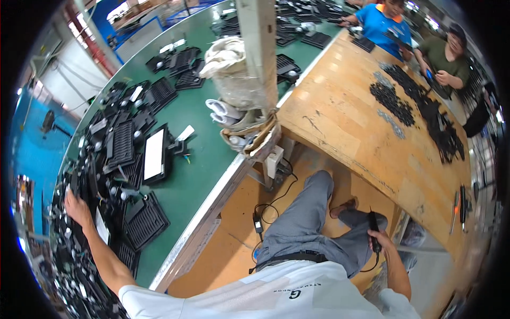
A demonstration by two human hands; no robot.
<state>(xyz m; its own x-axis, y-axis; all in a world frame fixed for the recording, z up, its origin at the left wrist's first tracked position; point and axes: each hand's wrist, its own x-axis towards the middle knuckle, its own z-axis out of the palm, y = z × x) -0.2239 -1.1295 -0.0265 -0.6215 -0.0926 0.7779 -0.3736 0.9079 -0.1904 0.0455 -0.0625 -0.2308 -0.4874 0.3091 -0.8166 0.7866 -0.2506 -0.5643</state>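
My left hand (78, 208) reaches into a heap of black plastic units at the left of the green work surface (194, 199). Its fingers are curled down among the dark parts; what they grip is hard to make out. Close to that hand lie a black ribbed housing (146, 220) and, farther off, a black unit with a white panel (154, 154). My right hand (381, 239) is wrapped round a black corded electric screwdriver (375, 228), held upright beside my knee with its thin bit pointing up.
A post (258, 58) with a bag and cloths tied to it stands between the green surface and a wooden table (340, 122). Black small parts (392, 103) and hand tools (462, 207) lie on the table. Two people (380, 26) work at its far side. A cord (276, 204) trails across the floor.
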